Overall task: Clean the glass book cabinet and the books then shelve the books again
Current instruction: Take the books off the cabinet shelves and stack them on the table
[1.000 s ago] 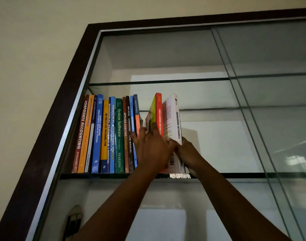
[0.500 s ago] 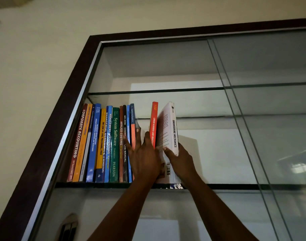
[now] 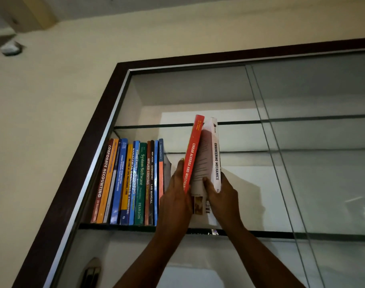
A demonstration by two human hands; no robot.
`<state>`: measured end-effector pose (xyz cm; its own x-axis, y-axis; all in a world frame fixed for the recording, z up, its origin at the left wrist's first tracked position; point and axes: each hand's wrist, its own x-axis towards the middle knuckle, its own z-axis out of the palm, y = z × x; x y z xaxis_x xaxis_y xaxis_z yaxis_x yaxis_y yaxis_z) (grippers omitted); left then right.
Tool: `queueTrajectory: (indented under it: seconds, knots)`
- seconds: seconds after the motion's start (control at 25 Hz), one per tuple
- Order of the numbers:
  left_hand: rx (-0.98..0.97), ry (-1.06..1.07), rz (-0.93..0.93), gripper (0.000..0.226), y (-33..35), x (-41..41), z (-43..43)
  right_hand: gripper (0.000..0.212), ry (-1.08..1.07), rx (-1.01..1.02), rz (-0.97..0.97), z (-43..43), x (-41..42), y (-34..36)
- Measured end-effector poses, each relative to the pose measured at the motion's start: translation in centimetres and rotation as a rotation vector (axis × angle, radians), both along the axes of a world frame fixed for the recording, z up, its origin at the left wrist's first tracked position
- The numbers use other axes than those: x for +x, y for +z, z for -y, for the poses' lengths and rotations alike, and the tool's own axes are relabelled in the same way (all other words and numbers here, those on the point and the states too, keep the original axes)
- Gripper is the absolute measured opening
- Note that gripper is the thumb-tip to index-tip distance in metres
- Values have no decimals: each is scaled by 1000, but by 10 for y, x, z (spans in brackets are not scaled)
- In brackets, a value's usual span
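Head view: the right hand [image 3: 223, 197] grips the white Engineering Mechanics book [image 3: 216, 154] with thumb and curled fingers, while the left hand [image 3: 174, 196] presses straight-fingered against the red Linear Algebra book [image 3: 193, 154], both books tilted at the glass shelf [image 3: 260, 233], right of its row of upright books [image 3: 131, 181].

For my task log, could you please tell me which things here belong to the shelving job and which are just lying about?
In the job: left hand, right hand, red Linear Algebra book, white Engineering Mechanics book, row of shelved books, glass shelf, cabinet frame.
Just there: grey wall fixture upper left, metal fitting lower left.
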<state>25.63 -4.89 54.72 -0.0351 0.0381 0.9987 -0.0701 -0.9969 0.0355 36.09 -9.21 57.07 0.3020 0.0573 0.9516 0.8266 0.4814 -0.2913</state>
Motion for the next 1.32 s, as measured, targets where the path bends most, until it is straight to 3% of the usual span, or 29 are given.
queueTrajectory:
  seconds: [0.2,0.48,0.68,0.88,1.12,1.32]
  knots:
    - [-88,-56,148,60,9,-38,20,44,-94,-17,129,47,-36,-11]
    - [-131,-92,139,58,-7,-161,65,41,-138,-36,141,111,-132,-31]
    - [-166,-96,50,51,-63,-252,80,39,-97,-136,52,131,-208,-81]
    - [-279,-8,-85,65,-135,-345,75,41,-18,-293,-89,133,-282,-159]
    - [-552,91,-199,71,-237,-432,70,41,75,-573,-176,113,-350,-263]
    - [-873,73,-177,62,-326,-500,70,40,132,-811,-155,99,-391,-346]
